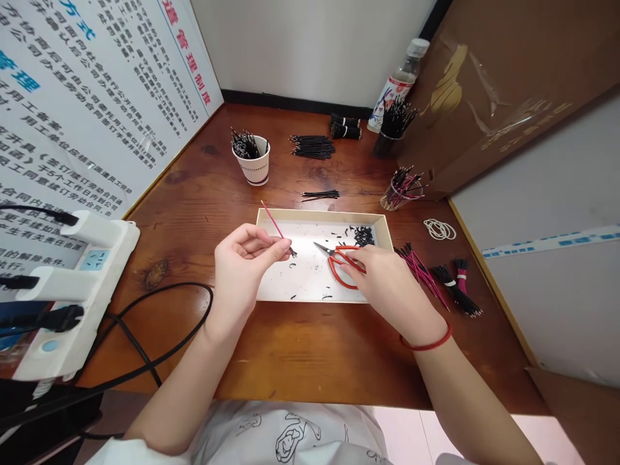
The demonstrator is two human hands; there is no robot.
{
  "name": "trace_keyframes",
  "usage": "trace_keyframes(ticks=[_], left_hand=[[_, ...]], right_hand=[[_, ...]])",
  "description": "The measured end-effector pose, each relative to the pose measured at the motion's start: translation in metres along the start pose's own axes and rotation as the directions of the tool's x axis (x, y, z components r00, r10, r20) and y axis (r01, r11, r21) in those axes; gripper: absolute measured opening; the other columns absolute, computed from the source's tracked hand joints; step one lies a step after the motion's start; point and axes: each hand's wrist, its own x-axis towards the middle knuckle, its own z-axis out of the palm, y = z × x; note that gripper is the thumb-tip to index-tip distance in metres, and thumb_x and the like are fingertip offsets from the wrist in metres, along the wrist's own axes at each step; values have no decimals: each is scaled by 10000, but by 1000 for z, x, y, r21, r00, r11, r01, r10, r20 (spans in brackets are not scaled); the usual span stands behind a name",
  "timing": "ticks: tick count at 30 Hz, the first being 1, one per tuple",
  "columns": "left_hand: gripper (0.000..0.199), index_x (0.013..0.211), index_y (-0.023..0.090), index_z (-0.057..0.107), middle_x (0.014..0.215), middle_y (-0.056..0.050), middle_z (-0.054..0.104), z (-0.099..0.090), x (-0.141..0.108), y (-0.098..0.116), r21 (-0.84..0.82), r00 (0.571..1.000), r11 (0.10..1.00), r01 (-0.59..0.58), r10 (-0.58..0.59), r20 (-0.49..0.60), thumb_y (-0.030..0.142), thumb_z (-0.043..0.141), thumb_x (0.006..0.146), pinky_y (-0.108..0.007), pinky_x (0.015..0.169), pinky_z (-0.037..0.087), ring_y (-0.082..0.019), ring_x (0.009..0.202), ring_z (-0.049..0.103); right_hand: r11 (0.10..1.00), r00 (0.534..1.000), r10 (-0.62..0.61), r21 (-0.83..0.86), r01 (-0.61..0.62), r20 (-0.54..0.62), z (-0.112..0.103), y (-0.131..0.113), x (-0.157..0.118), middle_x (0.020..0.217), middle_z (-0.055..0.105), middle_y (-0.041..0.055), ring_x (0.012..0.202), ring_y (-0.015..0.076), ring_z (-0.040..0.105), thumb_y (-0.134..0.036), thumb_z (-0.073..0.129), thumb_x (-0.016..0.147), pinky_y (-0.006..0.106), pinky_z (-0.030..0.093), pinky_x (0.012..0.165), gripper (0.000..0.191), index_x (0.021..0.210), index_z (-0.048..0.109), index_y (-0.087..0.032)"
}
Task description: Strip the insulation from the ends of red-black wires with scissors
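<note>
Between the thumb and fingers of my left hand is a thin pink wire, tilted, its black lower end pointing toward the scissors. My right hand has its fingers through the red handles of a pair of scissors; the dark blades point left and look closed or nearly so. A small gap separates the blade tips from the wire. Both hands are above a shallow white box. Small black scraps are heaped in its far right corner, with a few scattered on its floor.
A paper cup of black wires stands back left. Loose black wires lie behind the box. Right are a plastic cup of wires, pink wires, rubber bands and a bottle. A power strip and cable are left.
</note>
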Motion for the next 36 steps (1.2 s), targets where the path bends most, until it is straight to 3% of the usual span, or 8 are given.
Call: trace_keyframes(ticks=[3,6,13,19,23,26,32,36], left_hand=[[258,684,160,570,659,14,718,2,-5,0,40,999,999,31,-32,43,167,827,660,-197,611,583,-112,606,693],[258,685,159,580,662,20,716,3,-9,0,71,993,997,38,-46,113,167,836,652,-189,610,577,-105,589,689],[254,712,154,623,630,34,701,2,-7,-2,68,961,990,120,-133,244,125,853,608,-171,610,559,-99,582,682],[209,722,163,616,616,34,676,1,-5,-3,98,908,979,181,-204,367,217,816,696,-195,619,558,-100,579,666],[173,779,185,630,689,31,686,2,-9,0,300,937,953,-34,-74,341,283,772,764,-201,638,548,-103,636,656],[139,763,197,667,763,25,700,2,-13,2,418,919,882,-215,38,392,304,747,799,-194,711,543,-106,726,660],[85,752,214,719,771,38,741,-1,-14,1,400,897,879,-261,67,437,269,778,778,-181,731,560,-116,736,696],[56,822,220,740,815,43,765,-3,-13,2,421,856,810,-407,177,486,238,779,785,-172,737,558,-111,744,708]], right_hand=[[964,972,-137,201,175,-191,5,-10,0,886,725,94,762,197,662,-202,643,901,312,497,680,132,956,740,-133],[824,910,-263,416,385,-321,7,-25,-3,896,736,60,776,156,665,-235,708,868,278,517,715,121,949,725,-147],[740,924,-309,553,383,-226,2,-23,0,767,728,2,686,113,637,-137,689,864,251,487,656,87,791,715,-176],[715,919,-353,582,387,-178,-1,-18,1,764,706,-1,692,108,617,-144,646,894,244,470,655,105,796,670,-171],[751,910,-352,513,415,-221,3,-19,-1,769,633,3,689,113,562,-137,568,929,245,450,639,108,828,578,-173],[785,900,-362,442,434,-241,5,-19,-3,792,594,13,716,131,537,-118,506,949,258,441,643,129,843,530,-187],[775,911,-335,480,411,-239,7,-19,-5,807,620,14,738,131,554,-90,525,941,260,451,675,136,847,549,-186],[750,932,-306,553,362,-195,6,-18,-5,794,650,4,725,126,568,-109,559,930,255,452,672,132,824,585,-184]])
